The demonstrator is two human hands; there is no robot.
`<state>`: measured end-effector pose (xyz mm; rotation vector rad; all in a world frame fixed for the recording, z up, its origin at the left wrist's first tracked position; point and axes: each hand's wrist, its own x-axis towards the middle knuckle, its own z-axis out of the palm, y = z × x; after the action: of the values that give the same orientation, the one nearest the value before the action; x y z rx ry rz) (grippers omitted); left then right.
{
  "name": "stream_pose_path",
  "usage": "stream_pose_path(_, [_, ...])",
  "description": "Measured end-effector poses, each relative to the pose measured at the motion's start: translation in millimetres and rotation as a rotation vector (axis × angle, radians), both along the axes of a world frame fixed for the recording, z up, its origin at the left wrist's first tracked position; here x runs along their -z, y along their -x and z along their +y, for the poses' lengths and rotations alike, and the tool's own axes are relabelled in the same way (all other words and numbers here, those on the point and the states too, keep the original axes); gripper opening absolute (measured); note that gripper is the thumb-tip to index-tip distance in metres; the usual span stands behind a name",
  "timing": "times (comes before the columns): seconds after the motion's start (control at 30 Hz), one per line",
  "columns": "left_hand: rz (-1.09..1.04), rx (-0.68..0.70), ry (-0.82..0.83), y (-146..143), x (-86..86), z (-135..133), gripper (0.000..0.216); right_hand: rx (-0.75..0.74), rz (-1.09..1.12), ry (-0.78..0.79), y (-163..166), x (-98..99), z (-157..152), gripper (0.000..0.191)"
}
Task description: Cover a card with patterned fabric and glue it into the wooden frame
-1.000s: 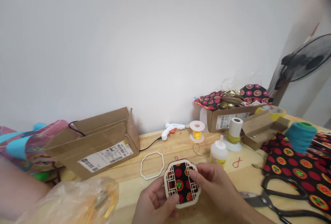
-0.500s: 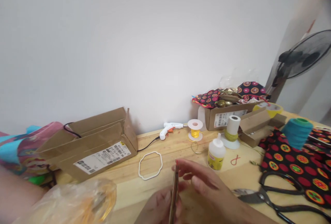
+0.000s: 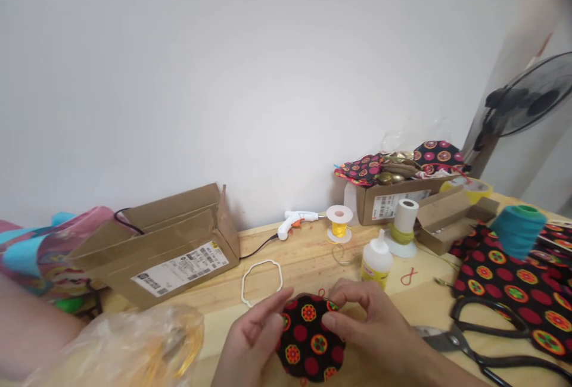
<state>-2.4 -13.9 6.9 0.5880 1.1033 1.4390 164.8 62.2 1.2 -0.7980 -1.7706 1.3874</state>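
Note:
A flat fabric-covered panel (image 3: 309,339), black with red dots and orange-green flowers, faces me at the bottom centre. Its outline is roughly round, and a small red cord loop (image 3: 321,293) pokes up from its top edge. My left hand (image 3: 252,342) grips the panel's left edge, thumb on the front. On the upper right edge, my right hand (image 3: 373,324) pinches it between thumb and fingers. Just behind my left hand lies a white scalloped frame (image 3: 282,274). A glue bottle (image 3: 376,262) stands upright behind my right hand, with a red cord loop (image 3: 408,277) beside it.
Black-handled scissors (image 3: 465,339) and patterned fabric (image 3: 496,274) lie at right, near a teal thread cone (image 3: 518,232). Behind are a glue gun (image 3: 297,220), yellow cord spool (image 3: 339,229) and filled carton (image 3: 369,205). Another carton (image 3: 179,268), plastic bag (image 3: 125,345) and someone's limb (image 3: 36,327) are left.
The panel was edge-on between my hands; now its patterned front is turned toward me. My hands have spread to its two sides, and the view has shifted slightly.

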Motion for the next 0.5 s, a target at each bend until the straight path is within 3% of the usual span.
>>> stream_pose_path(0.1, [0.16,-0.022,0.015,-5.9,0.8,0.6,0.026,0.026,-0.062,-0.027,-0.1,-0.5,-1.4,0.017])
stream_pose_path(0.37, [0.249,-0.031,-0.021,-5.5,5.3,1.8,0.021,0.011,-0.071,-0.131,1.6,1.5,0.8,0.018])
stream_pose_path(0.5, [0.022,-0.01,-0.087,-0.8,0.2,-0.2,0.04,-0.099,0.076,-0.436,-2.6,-6.6,3.3,0.021])
